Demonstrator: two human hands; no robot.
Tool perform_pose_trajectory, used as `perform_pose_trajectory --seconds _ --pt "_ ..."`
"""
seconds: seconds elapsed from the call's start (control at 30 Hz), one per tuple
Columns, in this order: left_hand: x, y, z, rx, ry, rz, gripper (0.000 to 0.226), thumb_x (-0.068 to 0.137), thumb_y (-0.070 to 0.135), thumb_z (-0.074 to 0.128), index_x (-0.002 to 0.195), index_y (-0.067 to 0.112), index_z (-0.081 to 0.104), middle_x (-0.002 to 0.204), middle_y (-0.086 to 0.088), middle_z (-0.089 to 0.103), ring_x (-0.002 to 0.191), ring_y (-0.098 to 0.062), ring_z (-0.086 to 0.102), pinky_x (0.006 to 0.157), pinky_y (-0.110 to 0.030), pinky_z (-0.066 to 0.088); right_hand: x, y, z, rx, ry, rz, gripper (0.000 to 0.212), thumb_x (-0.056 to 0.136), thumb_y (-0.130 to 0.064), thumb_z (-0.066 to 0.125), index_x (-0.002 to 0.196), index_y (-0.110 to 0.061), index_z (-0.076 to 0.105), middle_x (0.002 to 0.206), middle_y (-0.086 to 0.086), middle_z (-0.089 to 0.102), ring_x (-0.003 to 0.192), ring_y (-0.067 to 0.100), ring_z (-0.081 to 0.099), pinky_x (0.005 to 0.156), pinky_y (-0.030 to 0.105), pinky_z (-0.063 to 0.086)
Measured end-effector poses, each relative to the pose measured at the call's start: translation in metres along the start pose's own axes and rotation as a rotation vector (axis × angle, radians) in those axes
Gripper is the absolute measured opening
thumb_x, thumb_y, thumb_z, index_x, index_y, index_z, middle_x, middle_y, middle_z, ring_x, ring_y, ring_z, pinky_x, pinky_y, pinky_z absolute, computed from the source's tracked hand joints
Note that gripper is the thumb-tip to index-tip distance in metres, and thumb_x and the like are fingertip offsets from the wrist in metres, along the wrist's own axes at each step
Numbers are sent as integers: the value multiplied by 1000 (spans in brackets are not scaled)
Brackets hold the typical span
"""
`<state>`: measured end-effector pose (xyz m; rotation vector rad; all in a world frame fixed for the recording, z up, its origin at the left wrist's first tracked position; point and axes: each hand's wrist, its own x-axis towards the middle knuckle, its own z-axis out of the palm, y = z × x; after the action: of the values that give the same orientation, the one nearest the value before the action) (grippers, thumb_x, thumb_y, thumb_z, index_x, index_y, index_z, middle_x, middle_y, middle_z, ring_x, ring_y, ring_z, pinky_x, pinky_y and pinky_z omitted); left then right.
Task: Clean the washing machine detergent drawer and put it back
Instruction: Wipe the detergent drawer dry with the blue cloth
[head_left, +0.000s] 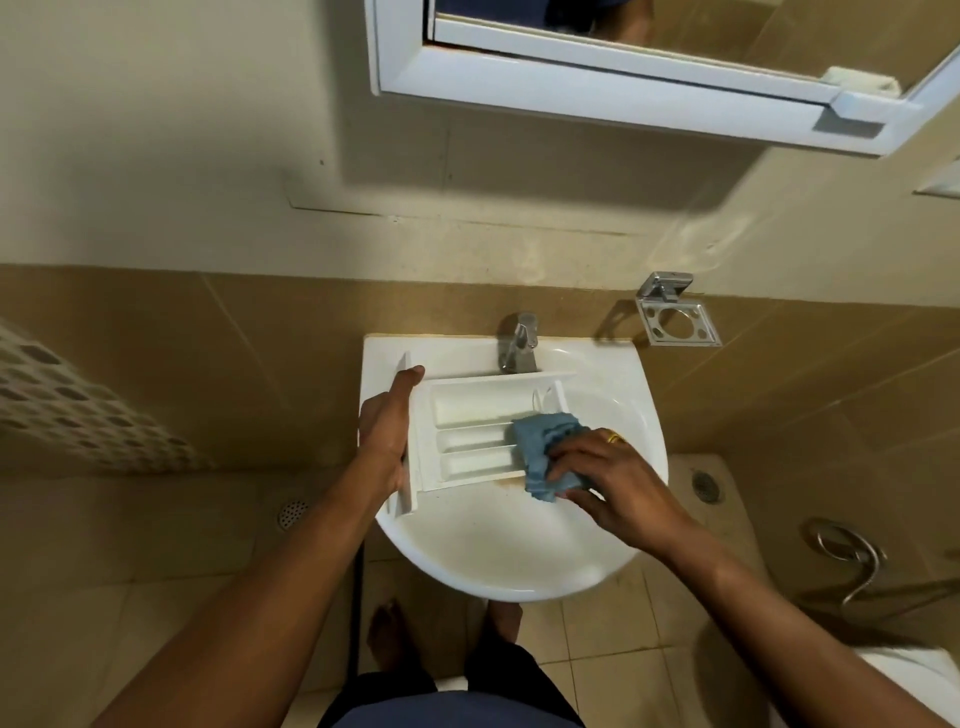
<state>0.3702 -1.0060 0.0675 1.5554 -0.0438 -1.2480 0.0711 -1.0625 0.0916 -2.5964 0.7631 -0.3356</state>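
Head cam looking straight down: white detergent drawer (483, 434) held across the sink (519, 561), just below the faucet (519, 343). Left hand (387, 431) gripping the front panel end, fingers wrapped around it, thumb up top. Right hand (618, 483) pinching a bunched blue cloth (545, 452), pressed against the drawer's far end.

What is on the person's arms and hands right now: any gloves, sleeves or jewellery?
No gloves and no sleeves show: both forearms are bare up to the frame edge. The left hand wears nothing visible. The right hand has a gold-coloured ring on one finger. No watch or wristband shows on either wrist.
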Motion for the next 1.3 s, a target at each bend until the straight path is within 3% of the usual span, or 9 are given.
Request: perform_pose_trajectory --seconds 0.27,0.47,0.6,0.7,0.83,0.9,1.03,1.17,1.3 --pt "0 -1 17 46 -49 -36 50 85 65 70 104 20 64 105 -15 72 98 -34 70 95 -49 58 48 -64 47 114 71 -21 19 79 -18 87 93 -20 75 110 -4 74 106 21 65 93 33 51" --pt "0 7 8 33 -75 -67 72 68 71 77 112 15 70 107 -20 76 97 -38 75 93 -54 60 52 -75 43 97 67 -111 36 83 -19 85 117 -18 72 116 1 71 108 21 62 92 33 53" --pt "-2 2 1 3 -127 -91 83 60 75 79 122 21 71 108 -15 78 100 -37 75 96 -56 58 40 -46 23 -17 48 -163 31 87 -16 80 117 -20 77 115 1 71 109 23 61 91 31 50" --pt "-2 -4 2 -18 -159 -101 88 60 79 82 128 25 69 112 -12 78 103 -37 75 99 -57 56 41 -40 6 225 42 -28 23 89 -13 76 110 -20 82 105 -4 75 100 11 66 87 27 53" --pt "-4 -7 6 -93 -272 -144 94 68 86 72 136 21 68 131 -18 70 118 -42 68 109 -58 49 85 -58 -6 580 247 433 18 86 -8 82 97 -21 83 91 -12 78 87 2 72 80 22 54" --pt "-11 -3 15 -152 -315 -165 81 88 80 53 135 16 69 130 -22 70 117 -39 68 100 -50 54 115 -66 5 509 357 486 9 91 -15 77 96 -21 81 89 -11 77 82 2 70 77 17 52" --pt "-16 -2 28 -183 -301 -145 67 100 68 41 134 16 68 129 -19 71 118 -31 68 92 -40 55 134 -90 50 56 188 336 21 92 -20 59 105 -12 74 101 11 66 88 30 65 78 37 55" --pt "-7 -15 22 -200 -230 -168 80 89 77 55 130 10 72 127 -23 71 118 -37 70 109 -48 51 113 -108 60 -3 157 283 27 91 -4 65 118 -1 65 116 18 56 102 35 56 85 40 50" --pt "4 -21 19 -184 -223 -232 105 60 91 68 130 12 72 123 -22 73 115 -41 71 109 -54 51 81 -109 57 -5 12 148 23 92 -5 64 114 -5 70 116 15 58 106 33 56 87 38 48"
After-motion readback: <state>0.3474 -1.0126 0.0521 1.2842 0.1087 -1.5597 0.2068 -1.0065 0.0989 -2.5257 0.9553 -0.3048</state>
